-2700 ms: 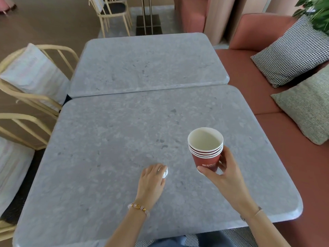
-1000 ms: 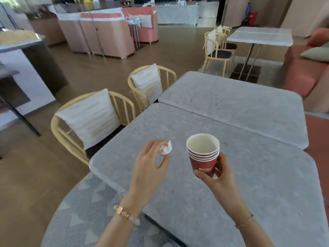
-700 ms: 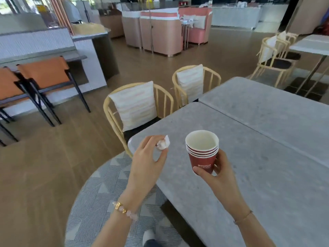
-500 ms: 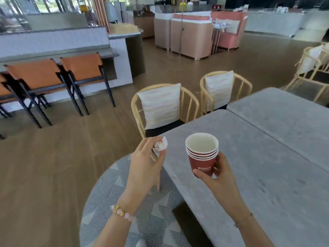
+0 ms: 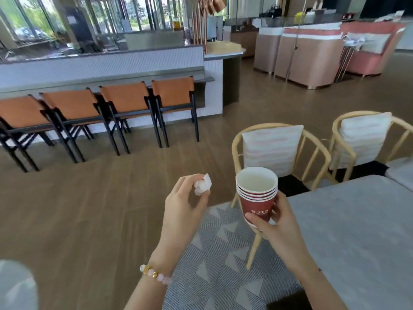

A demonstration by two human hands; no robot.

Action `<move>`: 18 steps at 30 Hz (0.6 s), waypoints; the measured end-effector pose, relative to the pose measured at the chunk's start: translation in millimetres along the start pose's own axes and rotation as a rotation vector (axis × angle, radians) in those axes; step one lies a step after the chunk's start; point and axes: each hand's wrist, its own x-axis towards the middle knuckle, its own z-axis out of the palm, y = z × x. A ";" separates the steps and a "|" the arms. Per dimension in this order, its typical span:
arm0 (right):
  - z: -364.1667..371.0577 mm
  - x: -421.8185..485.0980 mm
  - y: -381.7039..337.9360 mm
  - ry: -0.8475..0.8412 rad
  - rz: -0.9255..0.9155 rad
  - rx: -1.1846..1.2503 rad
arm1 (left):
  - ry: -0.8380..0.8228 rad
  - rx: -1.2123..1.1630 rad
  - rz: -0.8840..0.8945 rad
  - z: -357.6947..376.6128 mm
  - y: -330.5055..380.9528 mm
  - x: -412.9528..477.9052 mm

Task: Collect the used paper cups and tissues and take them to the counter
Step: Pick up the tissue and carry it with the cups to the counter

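Note:
A stack of several red paper cups (image 5: pixel 257 193) with white insides stands upright in my right hand (image 5: pixel 277 222), whose thumb and fingers wrap its lower part. To its left, my left hand (image 5: pixel 183 211) pinches a small crumpled white tissue (image 5: pixel 203 185) between thumb and fingertips at about the height of the cup rim. Both hands are held in the air over the floor and the patterned rug, left of the grey stone table (image 5: pixel 348 231). A long white counter (image 5: pixel 111 68) runs across the far left of the room.
Two rattan chairs with striped cushions (image 5: pixel 271 151) stand at the table's far side. A row of orange chairs with black legs (image 5: pixel 120 108) lines the counter. Wooden floor (image 5: pixel 89 209) lies between me and the counter. Pink and tan booths (image 5: pixel 312 54) stand at the far right.
The view has swung left, away from the table and toward the counter. My left hand lifted the tissue off the table; both hands keep their hold and stay in front of me.

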 end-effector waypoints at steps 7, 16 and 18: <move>81.4 52.5 -8.7 -0.159 -0.047 0.047 | 0.114 0.042 -0.073 -56.4 -51.3 31.4; 143.2 150.4 -1.0 -0.288 -0.073 0.080 | 0.212 0.033 -0.207 -59.9 -114.4 92.3; 156.1 181.2 3.8 -0.293 -0.074 0.076 | 0.217 0.043 -0.213 -55.1 -130.6 116.6</move>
